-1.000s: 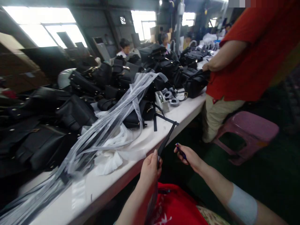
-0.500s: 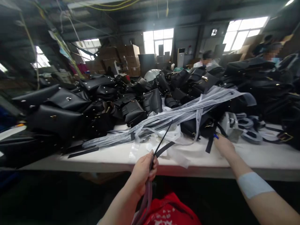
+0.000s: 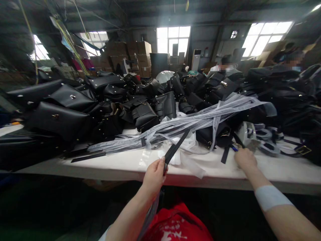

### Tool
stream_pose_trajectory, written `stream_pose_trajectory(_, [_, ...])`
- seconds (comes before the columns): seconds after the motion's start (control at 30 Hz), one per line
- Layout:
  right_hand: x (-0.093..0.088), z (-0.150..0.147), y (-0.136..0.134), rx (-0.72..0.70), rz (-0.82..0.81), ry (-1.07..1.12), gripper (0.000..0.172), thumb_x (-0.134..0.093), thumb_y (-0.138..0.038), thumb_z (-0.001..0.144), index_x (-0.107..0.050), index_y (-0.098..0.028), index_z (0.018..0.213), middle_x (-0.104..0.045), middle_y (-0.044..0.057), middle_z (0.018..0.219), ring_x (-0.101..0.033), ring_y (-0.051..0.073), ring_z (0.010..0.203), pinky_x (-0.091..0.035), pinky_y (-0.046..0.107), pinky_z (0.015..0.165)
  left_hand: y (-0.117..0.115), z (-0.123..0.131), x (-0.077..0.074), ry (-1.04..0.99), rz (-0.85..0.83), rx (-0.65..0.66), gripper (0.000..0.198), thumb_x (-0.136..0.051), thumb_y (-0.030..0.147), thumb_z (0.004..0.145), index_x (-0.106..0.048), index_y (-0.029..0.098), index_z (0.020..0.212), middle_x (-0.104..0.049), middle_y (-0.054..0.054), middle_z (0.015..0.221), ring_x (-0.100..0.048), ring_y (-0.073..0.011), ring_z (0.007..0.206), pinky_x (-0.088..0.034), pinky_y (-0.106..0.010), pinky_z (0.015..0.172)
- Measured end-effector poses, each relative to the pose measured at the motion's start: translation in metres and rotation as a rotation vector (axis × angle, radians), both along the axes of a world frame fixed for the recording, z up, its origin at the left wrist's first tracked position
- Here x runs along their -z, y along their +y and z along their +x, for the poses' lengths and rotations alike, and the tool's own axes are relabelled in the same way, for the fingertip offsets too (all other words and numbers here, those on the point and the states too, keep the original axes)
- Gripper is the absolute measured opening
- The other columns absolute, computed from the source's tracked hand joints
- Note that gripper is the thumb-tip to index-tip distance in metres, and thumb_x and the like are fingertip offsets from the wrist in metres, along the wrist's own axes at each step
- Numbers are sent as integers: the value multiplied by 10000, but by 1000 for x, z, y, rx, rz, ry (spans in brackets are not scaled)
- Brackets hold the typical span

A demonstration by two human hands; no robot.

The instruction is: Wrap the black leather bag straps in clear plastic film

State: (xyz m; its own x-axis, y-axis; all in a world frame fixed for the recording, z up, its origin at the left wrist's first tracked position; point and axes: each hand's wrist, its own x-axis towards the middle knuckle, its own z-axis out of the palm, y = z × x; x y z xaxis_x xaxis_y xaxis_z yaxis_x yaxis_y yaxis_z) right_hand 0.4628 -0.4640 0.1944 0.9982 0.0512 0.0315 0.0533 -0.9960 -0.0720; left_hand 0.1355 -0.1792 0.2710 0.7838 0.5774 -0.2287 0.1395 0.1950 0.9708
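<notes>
My left hand (image 3: 154, 175) is closed on a black strap (image 3: 177, 146) that rises up and to the right over the white table (image 3: 120, 164). Below the hand the strap hangs in a clear plastic sleeve toward my lap. My right hand (image 3: 244, 159) rests on the table to the right, fingers closed around a blue pen (image 3: 233, 149) whose tip shows at the fingers. It lies beside a loose black strap (image 3: 225, 152) and a tape dispenser (image 3: 247, 135).
A heap of black handbags (image 3: 140, 113) covers the far half of the table. A bundle of plastic-sleeved straps (image 3: 190, 120) lies across the middle. White wrapping paper (image 3: 190, 164) sits by the near edge. People work at the back right. Cardboard boxes (image 3: 125, 55) stand far behind.
The view swung left from a person in red to face the table. My right hand went from near my lap out onto the table with the pen. My left hand kept the strap.
</notes>
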Motion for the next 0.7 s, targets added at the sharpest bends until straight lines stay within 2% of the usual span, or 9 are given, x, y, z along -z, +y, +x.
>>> stream_pose_trajectory(0.1, [-11, -15, 9, -86, -14, -100, 372, -475, -149, 833, -637, 22, 1121, -598, 310, 1149, -527, 418, 1170, -394, 524, 970, 7, -8, 7, 7, 296, -20, 487, -417, 600, 881, -491, 190, 629, -418, 45, 508, -372, -94, 443, -266, -219, 436])
stream_pose_trajectory(0.13, [-17, -25, 17, -149, 49, -121, 367, -507, -189, 832, -642, -1, 1117, -609, 293, 1146, -538, 403, 1160, -394, 517, 979, 10, -12, 9, 16, 409, -30, 471, -394, 555, 908, -487, 192, 622, -434, 34, 527, -395, -107, 478, -281, -230, 465])
stream_pose_trajectory(0.2, [-30, -55, 41, -344, 305, -51, 368, -542, -295, 846, -648, -72, 1119, -648, 224, 1114, -600, 336, 1076, -439, 456, 952, 13, -20, 12, 41, 592, -45, 446, -359, 475, 941, -463, 198, 606, -452, 18, 553, -426, -128, 533, -302, -251, 520])
stream_pose_trajectory(0.3, [-52, -116, 89, -692, 769, 403, 440, -578, -453, 851, -618, -151, 1168, -686, 112, 971, -661, 232, 861, -510, 364, 823, 14, -33, 15, 78, 729, -54, 421, -324, 403, 961, -447, 205, 610, -478, 3, 584, -460, -149, 583, -318, -272, 575])
stream_pose_trajectory(0.4, [-71, -175, 141, -930, 1044, 815, 520, -620, -501, 832, -586, -145, 1209, -668, 61, 825, -624, 165, 682, -509, 304, 673, 12, -43, 16, 96, 790, -54, 406, -310, 367, 970, -427, 210, 615, -491, -4, 610, -472, -155, 601, -316, -278, 590])
stream_pose_trajectory(0.47, [-81, -200, 174, -935, 1203, 930, 560, -587, -569, 837, -603, -122, 1175, -638, 40, 722, -574, 132, 578, -473, 270, 576, 11, -51, 16, 97, 818, -42, 403, -311, 358, 976, -420, 210, 617, -490, -4, 622, -471, -154, 604, -314, -276, 588])
stream_pose_trajectory(0.53, [-87, -216, 201, -880, 1291, 935, 564, -554, -607, 845, -635, -118, 1115, -591, 9, 645, -530, 110, 526, -437, 247, 533, 12, -60, 14, 89, 819, -26, 405, -310, 359, 982, -434, 207, 627, -501, -5, 639, -480, -152, 613, -326, -272, 591])
stream_pose_trajectory(0.63, [-89, -233, 231, -855, 1305, 914, 496, -644, -579, 792, -670, -137, 1016, -575, -7, 664, -522, 102, 545, -431, 243, 557, 20, -77, 9, 74, 787, -61, 414, -306, 365, 990, -480, 201, 651, -525, -12, 659, -503, -152, 633, -360, -268, 607])
stream_pose_trajectory(0.7, [-82, -249, 245, -863, 1303, 1011, 471, -713, -546, 740, -676, -149, 991, -618, 15, 732, -559, 124, 606, -450, 260, 600, 26, -89, 6, 46, 769, -105, 414, -316, 367, 990, -534, 195, 683, -554, -23, 686, -528, -157, 663, -390, -270, 631])
